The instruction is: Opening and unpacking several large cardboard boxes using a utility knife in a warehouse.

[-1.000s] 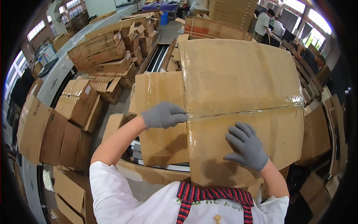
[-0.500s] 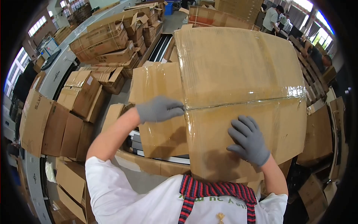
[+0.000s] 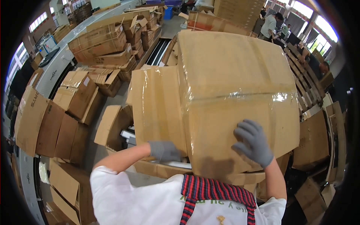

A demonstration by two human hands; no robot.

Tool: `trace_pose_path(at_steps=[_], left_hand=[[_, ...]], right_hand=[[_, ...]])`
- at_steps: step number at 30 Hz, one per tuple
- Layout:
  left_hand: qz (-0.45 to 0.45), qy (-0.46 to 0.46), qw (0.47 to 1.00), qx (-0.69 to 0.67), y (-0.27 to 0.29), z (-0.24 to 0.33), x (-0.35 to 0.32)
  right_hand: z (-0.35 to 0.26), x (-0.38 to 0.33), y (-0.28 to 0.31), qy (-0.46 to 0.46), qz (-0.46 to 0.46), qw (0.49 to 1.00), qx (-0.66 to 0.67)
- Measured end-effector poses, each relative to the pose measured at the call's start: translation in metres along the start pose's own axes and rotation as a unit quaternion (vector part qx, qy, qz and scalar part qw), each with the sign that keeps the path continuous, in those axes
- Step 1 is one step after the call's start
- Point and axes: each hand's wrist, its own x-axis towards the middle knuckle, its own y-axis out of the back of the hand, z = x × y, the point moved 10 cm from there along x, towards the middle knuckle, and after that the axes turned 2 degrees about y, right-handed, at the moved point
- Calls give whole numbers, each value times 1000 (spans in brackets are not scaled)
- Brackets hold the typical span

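A large brown cardboard box (image 3: 228, 71) fills the middle, its top seam covered with shiny clear tape. On its left a taped cardboard flap (image 3: 157, 101) lies alongside the box. My left hand (image 3: 165, 151), in a grey knit glove, is at the near lower edge of that flap, over the opening beneath it. Motion smears its fingers, and anything they hold is hidden. My right hand (image 3: 255, 142), gloved alike, has its fingers apart over the near right part of the large box; whether it touches the surface I cannot tell.
Stacked cardboard boxes (image 3: 99, 43) stand at the far left, beside a grey conveyor (image 3: 54, 77). Open cartons (image 3: 65, 183) lie at the near left. White and grey flat pieces (image 3: 128, 135) show in the opening below the flap. Wooden pallets (image 3: 305, 71) and several people are at the far right.
My left hand has moved from the left end of the box's seam down toward the flap's near edge. The right hand stays over the box, shifted slightly. The view has tilted a little.
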Motion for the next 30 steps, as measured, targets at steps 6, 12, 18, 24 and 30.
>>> trace_pose_path(at_steps=[6, 12, 18, 24, 30], left_hand=[[256, 240, 912, -213, 80, -51, -42], [342, 204, 862, -314, 76, -55, -48], [310, 204, 859, -354, 32, -56, -46], [337, 167, 887, -267, 21, -26, -37], [486, 53, 855, -171, 125, 22, 8]], right_hand=[[35, 59, 12, -12, 44, 999, -27], [96, 146, -18, -86, 10, 996, 11], [139, 203, -55, -162, -210, 964, 23], [136, 205, -53, -148, -194, 970, 17], [105, 185, -51, -136, -208, 968, -23]])
